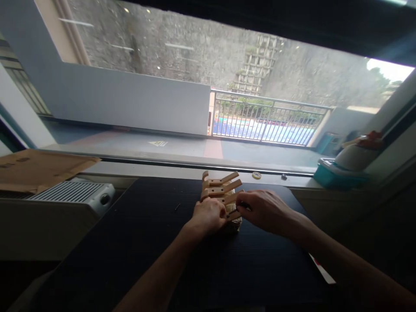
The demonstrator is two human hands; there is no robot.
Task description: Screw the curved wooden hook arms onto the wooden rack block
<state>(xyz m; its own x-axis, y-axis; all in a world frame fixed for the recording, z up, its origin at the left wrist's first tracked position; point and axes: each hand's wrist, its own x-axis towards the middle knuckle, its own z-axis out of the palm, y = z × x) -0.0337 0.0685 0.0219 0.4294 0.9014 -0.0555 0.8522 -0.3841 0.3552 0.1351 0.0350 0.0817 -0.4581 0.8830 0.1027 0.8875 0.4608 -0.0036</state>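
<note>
A light wooden piece with several upturned slats [216,190] and dark holes sits on a block in crumpled tan wrapping [236,224], on the black table [139,242]. My left hand [209,214] is closed around the near left side of the wooden piece. With bent fingers, my right hand [261,210] pinches a thin dark tool [233,211], whose tip reaches the nearest slat beside my left fingers. The tool's exact kind is hidden by the grip. Left of the wooden piece lies a small dark screw [177,207].
Beyond the table, a tape roll [256,175] and a small dark object [284,177] rest on the windowsill. A teal container [334,173] stands at the right. At left are a brown cardboard sheet [45,167] and a white radiator [74,195]. A white strip [322,269] shows beneath my right forearm.
</note>
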